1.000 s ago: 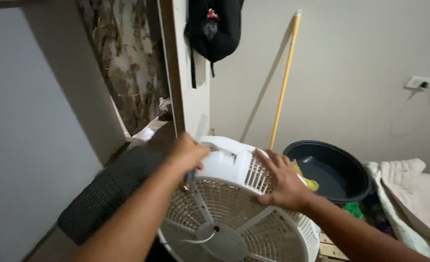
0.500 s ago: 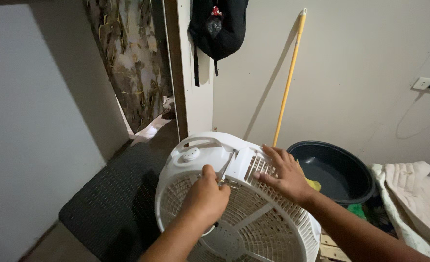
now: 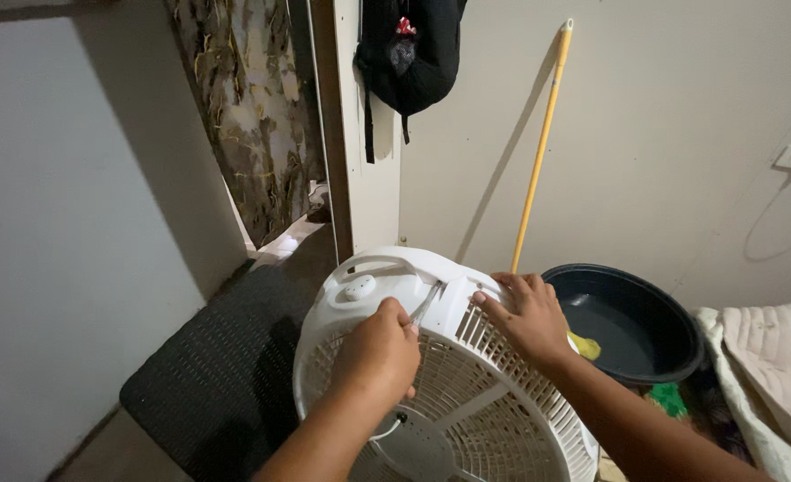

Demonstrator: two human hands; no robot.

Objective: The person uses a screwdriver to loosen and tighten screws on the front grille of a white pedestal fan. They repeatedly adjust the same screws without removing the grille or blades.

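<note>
A round white fan (image 3: 373, 286) with a slatted grille lies tilted in front of me, its handle and knob at the top. My left hand (image 3: 379, 353) is closed around a thin metal tool (image 3: 426, 303) whose tip touches the fan's top housing. My right hand (image 3: 525, 312) rests flat on the grille's upper right rim, fingers spread, steadying the fan.
A dark woven mat (image 3: 221, 375) lies on the floor at left. A dark round basin (image 3: 632, 326) sits at right by the wall, a yellow broom handle (image 3: 538, 152) leaning above it. A black backpack (image 3: 409, 54) hangs on the door frame. Pale folded cloth (image 3: 770, 357) lies far right.
My left hand moved from the fan's top left edge down onto the grille, then up so the tool meets the housing. My right hand stayed on the rim.
</note>
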